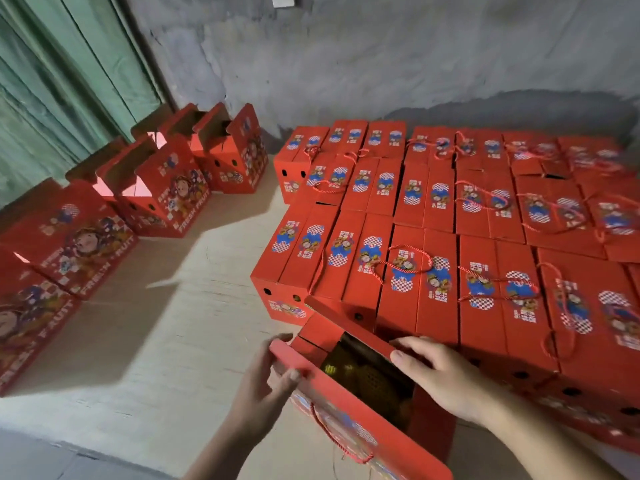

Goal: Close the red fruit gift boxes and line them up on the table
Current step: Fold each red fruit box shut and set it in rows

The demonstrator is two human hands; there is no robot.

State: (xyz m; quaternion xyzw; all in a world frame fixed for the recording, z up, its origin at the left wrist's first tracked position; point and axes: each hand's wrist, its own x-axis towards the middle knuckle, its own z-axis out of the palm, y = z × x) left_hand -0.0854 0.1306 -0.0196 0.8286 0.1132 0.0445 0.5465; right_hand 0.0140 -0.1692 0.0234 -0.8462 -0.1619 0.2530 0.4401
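Observation:
A red fruit gift box stands open at the front of the table, with dark netted fruit showing through the gap in its top. My left hand pinches the near left corner of its top flap. My right hand rests on the far flap, thumb at its edge, fingers lying over it. Behind it, several closed red boxes with rope handles sit packed in rows. Several open red boxes stand in a line along the left.
The pale wooden table shows bare between the two groups of boxes; its front edge runs along the bottom left. A grey concrete wall stands behind, and a green curtain hangs at the left.

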